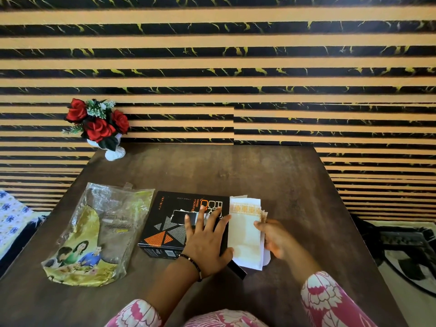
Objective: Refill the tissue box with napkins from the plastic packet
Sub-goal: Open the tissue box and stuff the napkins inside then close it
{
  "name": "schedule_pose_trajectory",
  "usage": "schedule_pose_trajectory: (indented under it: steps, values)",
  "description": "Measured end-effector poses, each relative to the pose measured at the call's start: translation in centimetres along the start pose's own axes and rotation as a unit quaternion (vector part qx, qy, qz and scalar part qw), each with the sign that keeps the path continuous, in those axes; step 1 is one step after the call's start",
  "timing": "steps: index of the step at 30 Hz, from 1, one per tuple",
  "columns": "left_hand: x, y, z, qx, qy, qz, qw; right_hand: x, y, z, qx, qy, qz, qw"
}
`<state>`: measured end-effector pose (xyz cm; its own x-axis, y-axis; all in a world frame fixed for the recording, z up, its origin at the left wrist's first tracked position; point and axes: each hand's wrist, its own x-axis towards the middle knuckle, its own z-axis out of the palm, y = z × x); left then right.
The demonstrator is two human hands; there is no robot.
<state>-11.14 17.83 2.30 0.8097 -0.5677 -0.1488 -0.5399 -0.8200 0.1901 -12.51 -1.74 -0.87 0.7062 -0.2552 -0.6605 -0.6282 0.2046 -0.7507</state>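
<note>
A black tissue box (169, 223) with orange and grey triangles lies flat on the dark wooden table (271, 175), a slot cut in its top. My left hand (207, 241) rests flat on the box's right half with its fingers spread. A stack of white napkins (245, 230) with an orange patterned band sticks out of the box's open right end. My right hand (273, 239) holds that stack from its right side. The plastic packet (94, 234), clear and yellow with printed people, lies crumpled to the left of the box and looks flat.
A white vase with red roses (103, 128) stands at the table's far left corner. A striped black and tan wall rises behind. A patterned cloth (11, 215) lies left of the table, a rug (405, 253) on the right.
</note>
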Motion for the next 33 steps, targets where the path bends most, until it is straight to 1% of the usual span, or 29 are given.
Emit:
schedule_pose_trajectory:
  steps: [2, 6, 10, 11, 14, 17, 22, 28, 29, 32, 33]
  values:
    - [-0.1, 0.1, -0.1, 0.003, -0.002, 0.002, 1.000, 0.2, -0.1, 0.8, -0.005, 0.001, -0.004, 1.000]
    - [-0.3, 0.1, 0.0, 0.013, -0.002, 0.003, 1.000, 0.4, -0.1, 3.2, 0.023, -0.019, -0.028, 0.999]
    - [-0.3, 0.0, -0.1, 0.013, 0.002, 0.001, 1.000, 0.1, -0.1, 4.2, 0.065, -0.092, -0.024, 0.993]
    - [-0.2, 0.0, -0.1, 0.012, 0.002, 0.000, 1.000, 0.0, 0.0, 4.0, 0.075, -0.099, -0.014, 0.992]
    - [-0.2, -0.1, 0.0, 0.013, 0.004, 0.001, 1.000, -0.1, 0.2, 2.7, 0.097, -0.099, 0.016, 0.990]
    - [-0.1, -0.1, 0.0, 0.019, 0.005, 0.002, 1.000, 0.2, 0.2, 2.0, 0.167, -0.094, 0.035, 0.981]
    - [-0.3, -0.2, 0.1, 0.002, 0.004, 0.004, 1.000, 0.9, -0.1, 3.6, 0.250, -0.125, 0.042, 0.959]
    - [-0.1, -0.5, 0.1, -0.016, 0.008, 0.009, 1.000, 1.4, 0.3, 3.4, 0.297, -0.137, 0.065, 0.943]
    - [-0.1, -0.4, 0.1, -0.015, 0.008, 0.010, 1.000, 1.3, 0.2, 3.5, 0.295, -0.134, 0.068, 0.944]
    - [-0.1, -0.3, 0.1, -0.017, 0.007, 0.008, 1.000, 1.0, -0.4, 4.8, 0.241, -0.103, 0.071, 0.963]
    - [-0.1, -0.3, 0.1, -0.015, 0.006, 0.006, 1.000, 0.9, -0.6, 5.4, 0.228, -0.110, 0.071, 0.965]
